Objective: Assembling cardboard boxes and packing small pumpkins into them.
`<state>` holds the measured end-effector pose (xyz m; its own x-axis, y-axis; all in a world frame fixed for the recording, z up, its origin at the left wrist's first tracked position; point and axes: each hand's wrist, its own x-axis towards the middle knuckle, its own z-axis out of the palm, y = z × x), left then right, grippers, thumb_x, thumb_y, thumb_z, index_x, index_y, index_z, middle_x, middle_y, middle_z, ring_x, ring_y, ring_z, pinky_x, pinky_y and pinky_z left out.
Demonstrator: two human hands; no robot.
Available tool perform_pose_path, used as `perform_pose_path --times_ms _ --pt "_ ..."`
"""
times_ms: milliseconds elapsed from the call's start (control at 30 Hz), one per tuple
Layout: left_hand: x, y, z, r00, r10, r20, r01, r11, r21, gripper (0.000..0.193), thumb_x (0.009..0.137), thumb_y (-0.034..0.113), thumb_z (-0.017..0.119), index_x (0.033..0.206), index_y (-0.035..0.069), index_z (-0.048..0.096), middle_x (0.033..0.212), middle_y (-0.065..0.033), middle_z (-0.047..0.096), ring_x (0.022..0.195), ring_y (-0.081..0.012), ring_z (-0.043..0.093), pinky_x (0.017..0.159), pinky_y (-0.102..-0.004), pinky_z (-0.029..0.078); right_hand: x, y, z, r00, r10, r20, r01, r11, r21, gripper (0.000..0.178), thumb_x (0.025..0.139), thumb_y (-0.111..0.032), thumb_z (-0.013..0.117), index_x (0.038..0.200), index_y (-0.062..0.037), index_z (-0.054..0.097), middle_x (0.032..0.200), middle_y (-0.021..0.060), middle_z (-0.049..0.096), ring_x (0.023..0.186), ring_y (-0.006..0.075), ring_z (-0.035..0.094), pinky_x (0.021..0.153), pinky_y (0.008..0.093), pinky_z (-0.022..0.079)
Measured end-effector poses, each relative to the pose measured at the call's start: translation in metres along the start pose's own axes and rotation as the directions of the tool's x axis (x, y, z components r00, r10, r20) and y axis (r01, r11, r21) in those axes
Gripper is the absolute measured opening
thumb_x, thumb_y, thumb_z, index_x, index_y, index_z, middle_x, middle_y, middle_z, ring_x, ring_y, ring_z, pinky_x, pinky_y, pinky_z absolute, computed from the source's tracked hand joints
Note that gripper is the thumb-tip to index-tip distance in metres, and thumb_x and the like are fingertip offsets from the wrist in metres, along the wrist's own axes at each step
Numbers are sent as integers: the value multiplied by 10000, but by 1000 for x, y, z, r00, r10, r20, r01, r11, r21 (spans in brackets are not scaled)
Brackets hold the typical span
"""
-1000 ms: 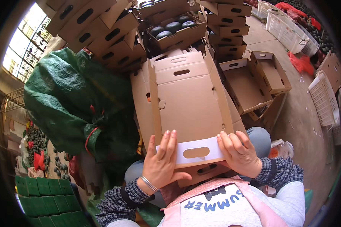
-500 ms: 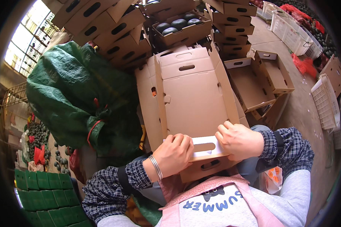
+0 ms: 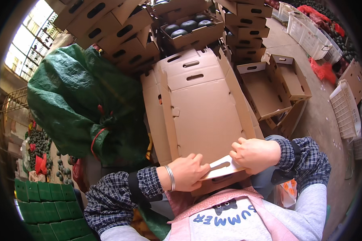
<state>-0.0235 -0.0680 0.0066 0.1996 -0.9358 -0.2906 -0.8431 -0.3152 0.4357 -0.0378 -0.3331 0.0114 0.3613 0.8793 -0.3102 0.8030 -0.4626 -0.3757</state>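
Note:
A partly folded cardboard box [image 3: 205, 116] lies across my lap, its two long sides standing up and its far end flap spread flat. Its near end has a white panel with an oval hand hole. My left hand [image 3: 187, 172], with a metal bangle at the wrist, is closed on the left part of that panel. Closed on the panel's right part is my right hand [image 3: 254, 154]. The panel tilts up toward the right between them. Under the box sits more flat cardboard [image 3: 153, 108].
A bulky green tarp [image 3: 84, 104] fills the left side. Open boxes [image 3: 263, 90] stand at the right. Stacked cartons rise ahead, one holding dark round squashes [image 3: 189, 25]. White plastic crates [image 3: 305, 34] line the far right; green boxes [image 3: 48, 209] are at lower left.
Both hands have moved slightly down, the left one more, and the white panel now slants. The box has shifted slightly, its far flap lying flatter.

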Motion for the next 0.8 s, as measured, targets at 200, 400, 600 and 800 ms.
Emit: perform_pose_path --times_ms 200,400,600,800 --pt "12 22 15 835 237 496 18 889 -457 261 863 185 582 1017 -18 526 958 -251 599 896 -426 614 761 -449 515 15 -20 20 838 -412 357 216 852 476 302 828 -197 638 957 61 546 905 264 626 877 427 617 785 467 501" --pt "18 -46 -38 925 -278 -260 378 754 537 299 694 212 661 882 -8 586 786 -121 604 791 -274 572 706 -353 489 -27 25 -39 820 138 -556 -11 974 226 439 814 -303 722 1129 -37 571 934 131 639 887 286 632 768 384 514" --pt "35 -112 -49 903 -430 -27 388 785 483 255 645 170 753 790 -9 644 798 -197 685 837 -354 686 739 -412 565 28 132 -21 323 807 -494 -194 568 800 765 748 -388 783 1298 35 459 1039 149 570 952 220 588 846 314 495" --pt "35 -109 -80 843 -509 -172 537 782 318 240 710 154 692 876 -17 664 778 -202 676 825 -356 675 748 -409 556 60 164 9 316 832 -457 442 297 847 605 788 -74 596 1368 13 449 1163 86 582 1042 151 556 902 269 463"
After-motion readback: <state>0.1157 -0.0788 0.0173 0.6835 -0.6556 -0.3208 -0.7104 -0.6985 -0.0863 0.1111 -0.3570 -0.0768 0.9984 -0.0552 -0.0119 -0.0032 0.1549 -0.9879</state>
